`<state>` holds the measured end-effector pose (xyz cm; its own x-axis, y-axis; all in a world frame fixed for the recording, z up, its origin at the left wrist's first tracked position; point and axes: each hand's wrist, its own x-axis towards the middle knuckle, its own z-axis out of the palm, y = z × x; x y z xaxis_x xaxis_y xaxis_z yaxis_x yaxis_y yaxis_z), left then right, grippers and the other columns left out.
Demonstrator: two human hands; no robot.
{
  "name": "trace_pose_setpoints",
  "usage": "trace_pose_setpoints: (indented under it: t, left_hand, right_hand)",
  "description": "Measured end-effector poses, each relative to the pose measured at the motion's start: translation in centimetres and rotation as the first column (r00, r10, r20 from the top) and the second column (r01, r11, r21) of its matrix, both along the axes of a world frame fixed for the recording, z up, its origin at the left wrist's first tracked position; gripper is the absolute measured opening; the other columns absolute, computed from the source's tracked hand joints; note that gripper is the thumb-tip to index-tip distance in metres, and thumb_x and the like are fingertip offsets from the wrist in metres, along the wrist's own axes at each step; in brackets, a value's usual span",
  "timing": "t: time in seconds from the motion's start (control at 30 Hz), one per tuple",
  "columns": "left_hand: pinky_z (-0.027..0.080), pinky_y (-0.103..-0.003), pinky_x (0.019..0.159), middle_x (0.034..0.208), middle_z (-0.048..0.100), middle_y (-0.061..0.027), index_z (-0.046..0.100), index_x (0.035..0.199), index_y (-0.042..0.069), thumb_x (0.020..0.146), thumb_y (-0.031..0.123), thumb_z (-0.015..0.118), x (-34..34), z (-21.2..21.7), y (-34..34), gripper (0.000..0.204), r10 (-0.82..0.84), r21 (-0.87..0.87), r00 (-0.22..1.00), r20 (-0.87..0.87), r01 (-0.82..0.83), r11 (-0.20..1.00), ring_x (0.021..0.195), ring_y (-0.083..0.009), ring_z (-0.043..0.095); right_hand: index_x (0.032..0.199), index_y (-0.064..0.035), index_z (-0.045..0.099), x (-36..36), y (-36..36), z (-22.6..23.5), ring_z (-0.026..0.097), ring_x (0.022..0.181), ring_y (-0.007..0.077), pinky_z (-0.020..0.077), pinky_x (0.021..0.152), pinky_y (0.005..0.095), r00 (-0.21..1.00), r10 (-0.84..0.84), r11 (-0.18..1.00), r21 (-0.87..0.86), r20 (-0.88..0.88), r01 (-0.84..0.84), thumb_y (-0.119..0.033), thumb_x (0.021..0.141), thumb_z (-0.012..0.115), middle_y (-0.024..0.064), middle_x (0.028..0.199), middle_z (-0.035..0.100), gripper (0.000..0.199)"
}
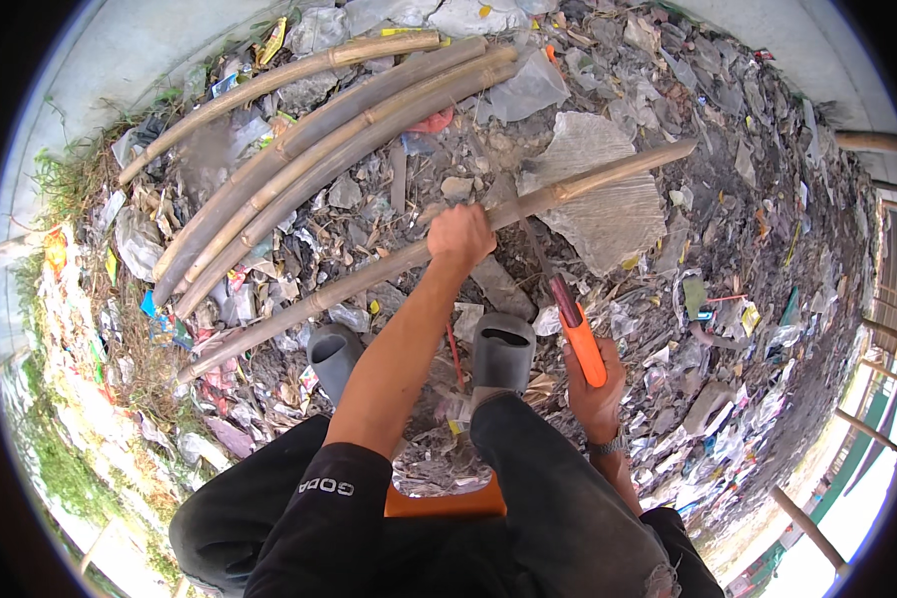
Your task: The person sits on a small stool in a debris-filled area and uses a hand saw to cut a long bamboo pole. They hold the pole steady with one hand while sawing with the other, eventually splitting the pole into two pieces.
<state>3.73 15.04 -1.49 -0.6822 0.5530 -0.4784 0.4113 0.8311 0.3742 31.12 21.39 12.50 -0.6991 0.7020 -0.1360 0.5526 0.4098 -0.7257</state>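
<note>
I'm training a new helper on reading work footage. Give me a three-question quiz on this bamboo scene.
1. True or false: the left hand grips a bamboo pole.
2. The tool in the right hand has a handle of which colour? A green, B orange, C white
3. Fill in: several more poles lie on ground covered with ____.

Key: 1 true; 2 B; 3 litter
</note>
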Motion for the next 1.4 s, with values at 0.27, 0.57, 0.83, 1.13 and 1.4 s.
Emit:
trace_pose_setpoints:
  t: [0.27,0.57,0.83,1.13,1.4]
  left_hand:
    - [0.06,-0.046,0.089,0.107,0.074,-0.023,0.077,0.11,0.007,0.084,0.039,0.073,-0.9,0.0,-1.7,0.041,-0.016,-0.066,1.0,0.022,0.017,0.998,0.1,-0.0381,0.074]
    - [0.059,-0.046,0.091,0.109,0.074,-0.0234,0.079,0.106,0.006,0.084,0.039,0.074,-0.9,0.8,-1.6,0.04,0.037,-0.071,0.998,0.044,-0.033,0.997,0.102,-0.0386,0.073]
    - [0.06,-0.046,0.091,0.108,0.075,-0.0234,0.079,0.102,0.004,0.083,0.032,0.07,-0.6,0.9,-1.7,0.035,0.061,-0.061,0.996,0.067,-0.057,0.997,0.101,-0.0395,0.074]
    - [0.06,-0.046,0.09,0.105,0.075,-0.0233,0.079,0.1,0.004,0.082,0.026,0.066,-0.7,0.4,-1.8,0.031,0.046,-0.044,0.997,0.062,-0.043,0.998,0.1,-0.0397,0.074]
    - [0.059,-0.045,0.09,0.103,0.076,-0.0221,0.079,0.099,0.005,0.081,0.024,0.066,-0.7,0.4,-1.8,0.029,0.046,-0.04,0.998,0.042,-0.044,0.998,0.1,-0.0385,0.074]
  right_hand:
    - [0.088,-0.0022,0.061,-0.6,1.1,0.3,0.06,0.056,0.0225,0.0462,0.055,0.0354,0.985,0.172,0.98,-0.109,0.009,-0.17,-0.017,0.09,0.078,0.0102,0.067,0.061,0.023]
    - [0.082,0.0,0.067,-0.1,0.3,-2.2,0.05,0.052,0.0095,0.0411,0.05,0.0288,0.996,0.062,0.968,-0.24,-0.068,-0.077,-0.014,0.088,0.077,0.0038,0.06,0.057,0.018]
    - [0.075,0.0009,0.064,0.1,-2.1,-4.2,0.046,0.05,0.0076,0.0382,0.048,0.0289,0.994,0.068,0.98,-0.183,-0.088,-0.083,-0.01,0.089,0.074,0.0019,0.056,0.052,0.02]
    - [0.074,0.0,0.063,0.0,-1.4,-3.6,0.051,0.047,0.0121,0.0416,0.048,0.0316,0.992,0.08,0.982,-0.162,-0.093,-0.094,-0.008,0.086,0.071,0.0059,0.054,0.054,0.017]
    - [0.074,0.0,0.064,0.2,-1.8,-3.2,0.052,0.046,0.0141,0.042,0.048,0.032,0.993,0.102,0.981,-0.16,-0.064,-0.111,-0.008,0.086,0.072,0.0073,0.055,0.054,0.017]
